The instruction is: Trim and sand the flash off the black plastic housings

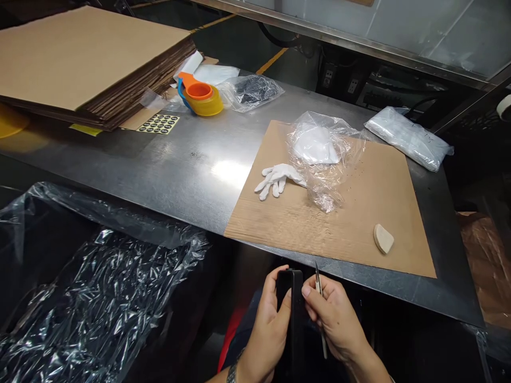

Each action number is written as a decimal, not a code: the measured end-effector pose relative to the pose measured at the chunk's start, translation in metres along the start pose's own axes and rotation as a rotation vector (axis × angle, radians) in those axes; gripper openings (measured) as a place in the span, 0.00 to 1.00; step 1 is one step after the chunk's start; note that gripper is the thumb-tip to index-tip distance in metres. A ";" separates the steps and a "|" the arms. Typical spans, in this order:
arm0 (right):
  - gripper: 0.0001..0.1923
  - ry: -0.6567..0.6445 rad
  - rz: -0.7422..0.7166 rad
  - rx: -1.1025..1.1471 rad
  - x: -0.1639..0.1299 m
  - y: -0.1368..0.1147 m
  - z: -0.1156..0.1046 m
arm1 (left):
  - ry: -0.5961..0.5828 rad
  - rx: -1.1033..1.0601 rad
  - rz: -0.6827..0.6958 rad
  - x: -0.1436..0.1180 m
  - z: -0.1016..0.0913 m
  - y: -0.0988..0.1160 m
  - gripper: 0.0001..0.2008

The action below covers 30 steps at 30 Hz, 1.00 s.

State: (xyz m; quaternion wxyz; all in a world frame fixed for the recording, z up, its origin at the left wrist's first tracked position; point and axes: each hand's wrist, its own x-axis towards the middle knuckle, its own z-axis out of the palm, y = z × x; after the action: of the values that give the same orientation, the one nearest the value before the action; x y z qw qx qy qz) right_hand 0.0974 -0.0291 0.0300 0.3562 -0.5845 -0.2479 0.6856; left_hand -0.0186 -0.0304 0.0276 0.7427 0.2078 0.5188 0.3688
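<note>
Below: both hands together at table's near edge, clamped on same black part (294,308). L hand (268,330) wraps its left side; R hand (333,316) pinches right side w/ thin metal tool (320,306) alongside fingers. Part's long axis runs near-vertical in view, top end pointing away toward cardboard sheet (339,213). On sheet: white glove (277,178), clear plastic bag (323,154), pale wedge (383,238). Tape dispenser (199,96) far L.

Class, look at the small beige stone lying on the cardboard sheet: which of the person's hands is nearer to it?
Right. The right hand, holding tweezers, is below and left of the stone; the left hand, gripping a black object, is farther left.
</note>
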 end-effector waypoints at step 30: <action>0.14 -0.024 -0.001 0.001 0.005 0.004 -0.002 | 0.068 0.099 0.107 0.006 -0.011 -0.008 0.20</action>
State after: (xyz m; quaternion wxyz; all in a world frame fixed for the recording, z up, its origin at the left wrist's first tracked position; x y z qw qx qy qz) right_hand 0.0984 -0.0276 0.0237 0.3537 -0.5760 -0.2521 0.6925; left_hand -0.0252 -0.0315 0.0140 0.6926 0.2590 0.5496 0.3888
